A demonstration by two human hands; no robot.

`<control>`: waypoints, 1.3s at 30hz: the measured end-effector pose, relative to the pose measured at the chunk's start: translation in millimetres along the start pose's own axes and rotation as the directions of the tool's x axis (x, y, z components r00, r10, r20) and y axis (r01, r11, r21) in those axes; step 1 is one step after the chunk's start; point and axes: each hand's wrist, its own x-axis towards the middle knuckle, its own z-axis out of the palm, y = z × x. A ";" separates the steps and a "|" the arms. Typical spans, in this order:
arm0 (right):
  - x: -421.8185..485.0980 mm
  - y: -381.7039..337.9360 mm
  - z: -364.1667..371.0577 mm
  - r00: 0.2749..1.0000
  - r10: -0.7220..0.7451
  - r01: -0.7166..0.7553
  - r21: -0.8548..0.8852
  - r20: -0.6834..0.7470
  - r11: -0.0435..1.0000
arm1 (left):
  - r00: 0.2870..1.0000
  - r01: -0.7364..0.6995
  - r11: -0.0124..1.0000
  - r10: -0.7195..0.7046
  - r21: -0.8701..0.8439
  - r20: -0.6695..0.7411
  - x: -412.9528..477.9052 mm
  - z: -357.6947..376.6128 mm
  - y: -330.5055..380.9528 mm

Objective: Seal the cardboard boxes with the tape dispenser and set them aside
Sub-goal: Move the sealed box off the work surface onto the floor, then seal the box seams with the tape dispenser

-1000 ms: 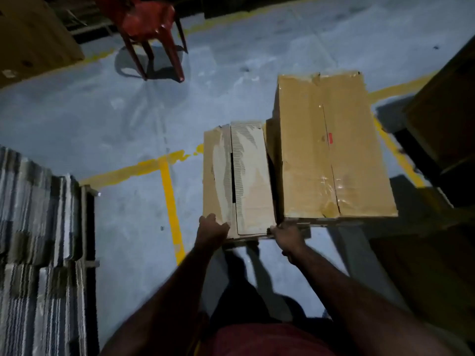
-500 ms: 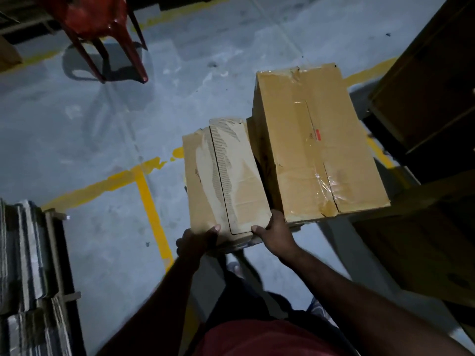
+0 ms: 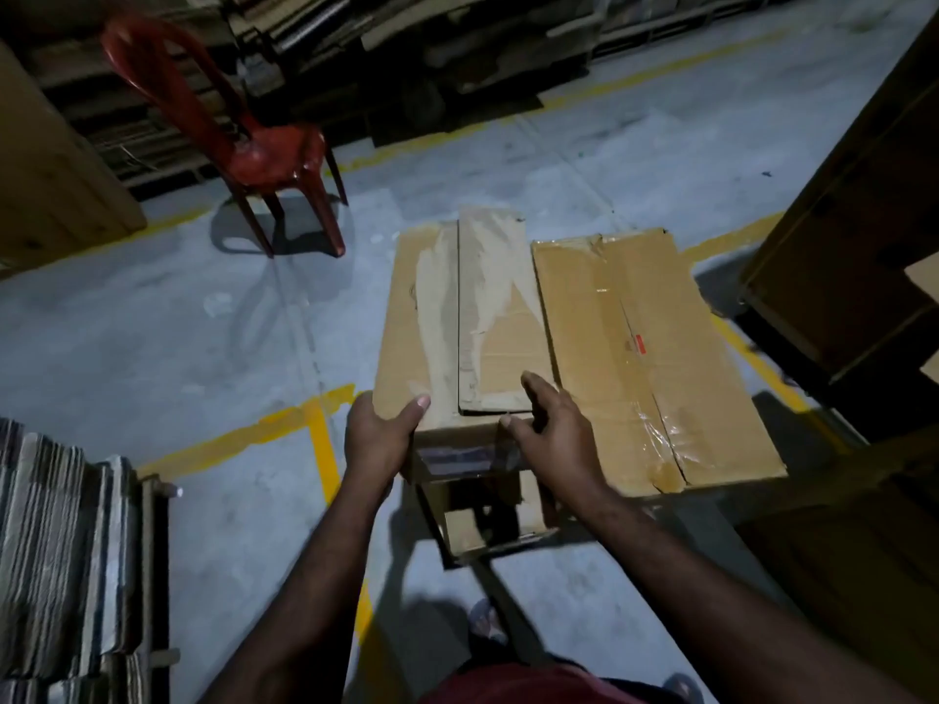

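A narrow cardboard box (image 3: 437, 317) with worn, peeling top flaps is held up in front of me. My left hand (image 3: 378, 439) grips its near left corner, thumb on top. My right hand (image 3: 551, 431) holds the near right end, fingers on the top flap and thumb on the taped end face. Touching its right side is a larger cardboard box (image 3: 640, 358), sealed along its seam with clear tape. Below the held box sits another small box (image 3: 488, 520), mostly in shadow. No tape dispenser is in view.
A red plastic chair (image 3: 254, 139) stands on the grey floor at the back left. Stacked flat cardboard (image 3: 56, 551) fills the lower left. Big cartons (image 3: 864, 236) stand at the right and far left. Yellow floor lines (image 3: 320, 439) cross below.
The narrow box has risen level with the larger box's top and sits closer to it. My right hand has shifted onto its top flap. The view tilted up, showing the chair.
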 end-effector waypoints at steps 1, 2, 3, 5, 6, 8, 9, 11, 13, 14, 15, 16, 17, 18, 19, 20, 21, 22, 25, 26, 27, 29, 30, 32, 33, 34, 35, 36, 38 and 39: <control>3.9 -6.0 -9.5 0.999 -0.013 0.013 -0.010 -0.033 1.000 | 0.999 -0.048 0.999 0.048 0.013 -0.004 2.6 1.6 16.8; 7.1 -12.5 -19.7 0.998 -0.018 0.017 -0.010 -0.067 1.000 | 0.995 -0.095 0.995 0.095 0.022 -0.011 3.7 4.1 34.5; 10.0 -17.9 -30.0 0.994 -0.029 0.028 -0.006 -0.107 1.000 | 0.990 -0.142 0.990 0.142 0.020 -0.016 2.6 6.9 52.4; 12.9 -28.1 -51.2 0.981 -0.060 0.066 0.022 -0.186 0.998 | 0.978 -0.207 0.978 0.207 -0.001 -0.019 1.7 12.2 84.4; 12.0 -32.6 -61.7 0.973 -0.076 0.088 0.046 -0.220 0.995 | 0.972 -0.235 0.972 0.235 -0.005 -0.022 0.4 14.2 99.3; 7.3 -40.5 -84.1 0.955 -0.107 0.138 0.096 -0.276 0.986 | 0.956 -0.293 0.956 0.293 -0.013 -0.025 -2.2 19.9 126.0; 4.5 -42.6 -95.8 0.944 -0.121 0.161 0.110 -0.307 0.981 | 0.948 -0.319 0.947 0.319 -0.025 -0.019 -4.9 24.2 138.2; -2.2 -46.0 -121.4 0.920 -0.136 0.191 0.117 -0.367 0.975 | 0.932 -0.362 0.930 0.363 -0.068 0.003 -14.7 36.8 161.9; -9.5 -44.5 -150.6 0.890 -0.130 0.204 0.125 -0.438 0.971 | 0.915 -0.394 0.912 0.401 -0.113 0.042 -31.4 55.9 185.5; -14.0 -41.7 -166.3 0.873 -0.121 0.207 0.133 -0.472 0.969 | 0.905 -0.409 0.904 0.419 -0.127 0.068 -41.2 67.7 196.8; -20.3 -38.9 -183.5 0.856 -0.115 0.207 0.131 -0.504 0.969 | 0.892 -0.427 0.892 0.442 -0.146 0.095 -52.7 81.1 208.1; -27.2 -34.7 -201.8 0.839 -0.108 0.205 0.125 -0.533 0.971 | 0.878 -0.443 0.882 0.463 -0.161 0.122 -65.1 95.9 219.3; -35.0 -30.0 -220.6 0.823 -0.104 0.202 0.116 -0.559 0.972 | 0.862 -0.460 0.870 0.486 -0.178 0.147 -77.9 111.4 230.1; -44.1 -24.5 -240.4 0.804 -0.100 0.200 0.108 -0.586 0.974 | 0.844 -0.477 0.857 0.508 -0.194 0.172 -92.0 128.5 241.1; -53.5 -17.7 -261.0 0.782 -0.097 0.197 0.096 -0.615 0.976 | 0.825 -0.494 0.844 0.531 -0.207 0.195 -106.4 146.7 251.6; -63.1 -11.3 -281.5 0.758 -0.095 0.190 0.080 -0.645 0.979 | 0.805 -0.511 0.832 0.551 -0.215 0.219 -120.4 164.9 261.7; -72.8 -3.5 -303.0 0.733 -0.087 0.173 0.062 -0.675 0.983 | 0.783 -0.529 0.819 0.573 -0.224 0.245 -135.5 184.1 272.0; -82.8 5.9 -325.5 0.708 -0.073 0.151 0.050 -0.702 0.987 | 0.759 -0.543 0.807 0.590 -0.232 0.275 -151.4 204.9 281.7; -113.4 38.9 -390.7 0.638 -0.033 0.078 0.022 -0.770 0.997 | 0.691 -0.565 0.783 0.622 -0.262 0.368 -201.8 269.5 304.6; -123.7 51.0 -410.3 0.617 -0.020 0.058 0.019 -0.787 0.998 | 0.668 -0.575 0.774 0.631 -0.266 0.394 -219.0 290.3 310.6; -134.0 62.8 -428.9 0.597 -0.007 0.041 0.022 -0.802 0.999 | 0.644 -0.588 0.764 0.640 -0.265 0.419 -235.4 311.3 315.2; -153.2 85.6 -462.9 0.555 0.029 0.004 0.038 -0.832 0.999 | 0.601 -0.609 0.752 0.645 -0.253 0.471 -268.9 348.6 323.3; -161.7 96.8 -479.2 0.533 0.049 -0.015 0.048 -0.844 0.999 | 0.583 -0.617 0.747 0.644 -0.245 0.495 -284.8 365.7 326.9; -174.8 119.4 -508.1 0.499 0.082 -0.042 0.071 -0.863 0.997 | 0.552 -0.634 0.737 0.644 -0.235 0.529 -309.9 399.8 330.1; -179.3 131.2 -520.6 0.489 0.096 -0.057 0.078 -0.867 0.995 | 0.537 -0.639 0.732 0.643 -0.234 0.546 -319.8 416.4 331.0; -182.6 142.9 -531.9 0.482 0.115 -0.077 0.088 -0.868 0.993 | 0.521 -0.644 0.729 0.640 -0.232 0.565 -328.1 432.3 331.7; -185.2 153.0 -542.1 0.478 0.134 -0.101 0.097 -0.868 0.990 | 0.507 -0.648 0.727 0.635 -0.228 0.582 -335.2 447.6 331.4; -186.9 162.7 -551.5 0.473 0.153 -0.120 0.108 -0.868 0.987 | 0.500 -0.653 0.727 0.623 -0.211 0.601 -341.7 460.5 331.0; -188.8 181.1 -569.3 0.469 0.189 -0.145 0.135 -0.863 0.980 | 0.483 -0.673 0.719 0.605 -0.173 0.633 -352.9 484.0 330.9; -188.8 189.5 -578.1 0.471 0.206 -0.158 0.147 -0.858 0.976 | 0.478 -0.688 0.710 0.602 -0.154 0.640 -357.0 495.9 330.6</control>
